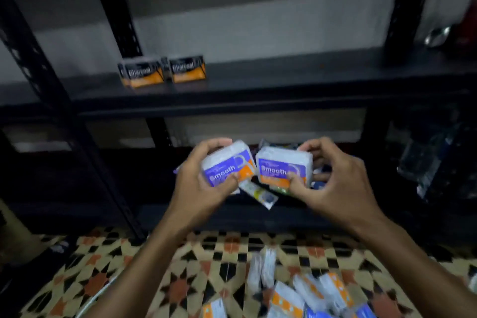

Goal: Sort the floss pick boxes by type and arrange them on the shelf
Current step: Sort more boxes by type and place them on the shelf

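The left hand (204, 188) has its fingers clamped on a Smooth box (227, 165). The right hand (335, 186) grips a second Smooth box (281, 166) just beside it. Two Charcoal boxes (142, 72) stand near the shelf's (284, 80) left end. More boxes (296, 292) lie on the floor (180, 279).

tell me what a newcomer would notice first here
The eye lands on the centre, where the left hand grips a purple Smooth box and the right hand grips a second Smooth box, side by side. Above them, two black Charcoal boxes stand on the left of the dark shelf board. A blurred pile of more boxes lies on the patterned floor tiles at the bottom.
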